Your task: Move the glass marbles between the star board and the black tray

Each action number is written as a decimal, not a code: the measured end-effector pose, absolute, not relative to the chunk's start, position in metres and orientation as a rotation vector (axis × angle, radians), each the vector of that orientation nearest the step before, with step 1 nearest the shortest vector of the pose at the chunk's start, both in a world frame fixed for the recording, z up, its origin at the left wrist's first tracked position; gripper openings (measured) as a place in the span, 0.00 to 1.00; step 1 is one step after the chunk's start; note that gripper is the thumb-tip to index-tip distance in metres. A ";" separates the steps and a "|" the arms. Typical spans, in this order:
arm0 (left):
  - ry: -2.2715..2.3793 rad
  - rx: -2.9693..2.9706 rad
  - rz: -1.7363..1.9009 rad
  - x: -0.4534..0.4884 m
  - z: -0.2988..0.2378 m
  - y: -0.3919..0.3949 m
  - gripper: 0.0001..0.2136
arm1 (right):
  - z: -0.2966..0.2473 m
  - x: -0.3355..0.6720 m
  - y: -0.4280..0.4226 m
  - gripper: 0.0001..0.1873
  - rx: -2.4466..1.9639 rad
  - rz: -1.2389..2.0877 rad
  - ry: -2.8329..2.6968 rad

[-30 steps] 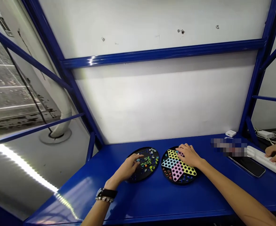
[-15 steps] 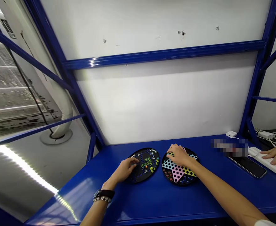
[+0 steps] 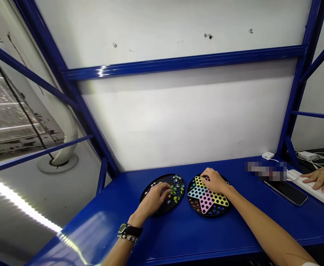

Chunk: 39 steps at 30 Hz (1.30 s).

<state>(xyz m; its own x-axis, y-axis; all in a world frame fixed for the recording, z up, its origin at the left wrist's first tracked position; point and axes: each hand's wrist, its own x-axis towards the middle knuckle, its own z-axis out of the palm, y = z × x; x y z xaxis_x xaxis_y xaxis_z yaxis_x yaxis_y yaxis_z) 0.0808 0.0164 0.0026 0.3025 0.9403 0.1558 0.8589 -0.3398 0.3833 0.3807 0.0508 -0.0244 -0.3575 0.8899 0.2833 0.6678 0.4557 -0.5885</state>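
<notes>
My left hand (image 3: 152, 197) lies over a round black marble board (image 3: 158, 181), its fingertips among coloured glass marbles (image 3: 177, 192). Whether those fingers hold a marble is hidden. To the right, my right hand (image 3: 214, 181) rests on the yellow and upper part of a star-patterned board (image 3: 206, 202) with yellow, light blue and pink arms. Dark red marbles (image 3: 196, 206) and blue ones (image 3: 219, 210) sit in its lower pockets. Both boards lie flat, apart from each other.
Both boards lie on a blue metal shelf (image 3: 162, 236). To the right, a co-worker's hand (image 3: 320, 178) rests on a long white device (image 3: 308, 186), next to a black smartphone (image 3: 286, 192). A white charger (image 3: 267, 155) and cables (image 3: 314, 158) lie behind. A blue steel frame (image 3: 184, 62) stands in front of a white wall.
My left hand has moved right, further over the marbles. My right hand shifted left, then back slightly right. The co-worker's hand has flattened onto the white device.
</notes>
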 end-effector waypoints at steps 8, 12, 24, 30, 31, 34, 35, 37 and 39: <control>1.601 2.508 0.399 0.133 0.005 0.042 0.12 | -0.018 0.379 0.047 0.16 -1.329 0.479 -2.152; 1.703 2.464 0.249 0.136 -0.001 0.054 0.11 | -0.019 0.384 0.049 0.16 -1.334 0.482 -2.140; 1.527 2.472 0.412 0.159 0.021 0.040 0.12 | -0.016 0.384 0.049 0.14 -1.342 0.438 -2.145; 1.433 2.446 0.292 0.177 0.015 0.041 0.20 | -0.019 0.385 0.052 0.14 -1.340 0.402 -2.150; 1.428 2.443 0.293 0.176 0.014 0.042 0.20 | -0.019 0.385 0.052 0.14 -1.342 0.405 -2.150; 1.444 2.447 0.326 0.170 0.013 0.042 0.19 | -0.019 0.385 0.051 0.14 -1.338 0.415 -2.156; 1.462 2.451 0.354 0.168 0.012 0.042 0.18 | -0.018 0.384 0.050 0.14 -1.332 0.417 -2.161; 1.500 2.455 0.426 0.161 0.011 0.041 0.17 | -0.016 0.383 0.048 0.13 -1.321 0.414 -2.178; 1.532 2.443 0.497 0.153 0.011 0.039 0.16 | -0.015 0.381 0.045 0.13 -1.310 0.418 -2.213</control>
